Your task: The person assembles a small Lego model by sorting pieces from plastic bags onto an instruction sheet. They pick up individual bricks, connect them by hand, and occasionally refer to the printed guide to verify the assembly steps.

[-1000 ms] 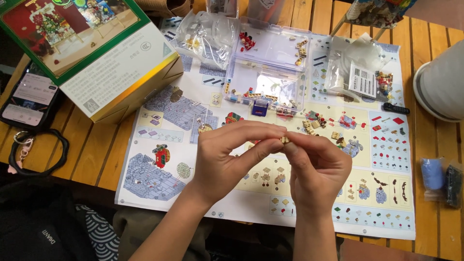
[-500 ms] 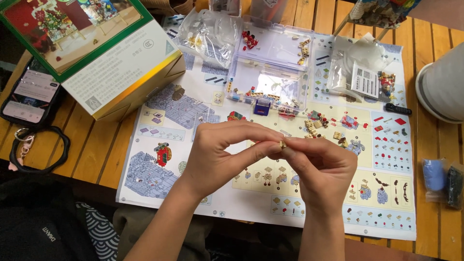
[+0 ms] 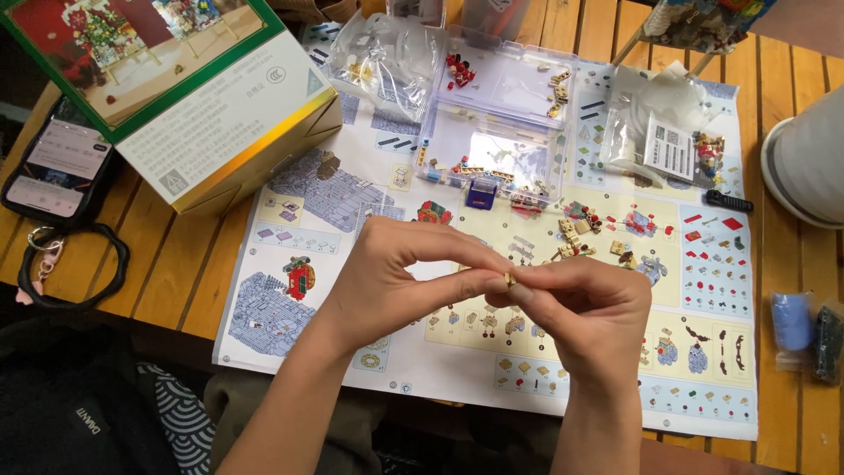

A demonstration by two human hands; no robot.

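So your left hand and right hand meet right in the middle, above the instruction sheet, and both sets of fingers are pinching the same tiny tan brick between thumb and fingertips. It's honestly so small you can barely make out its shape, just a little gold-tan nub poking out where your fingertips touch. The sheet is spread flat on the slatted wooden counter and your hands hover over its lower half. Further up the sheet sits a clear tray with loose bits in it, and a small blue brick sits just at its front edge. A few loose tan pieces lie on the sheet near your right hand. Clear bags sit next to the tray on the left. The green-edged box is off to the upper left, with a phone beside it on the counter.
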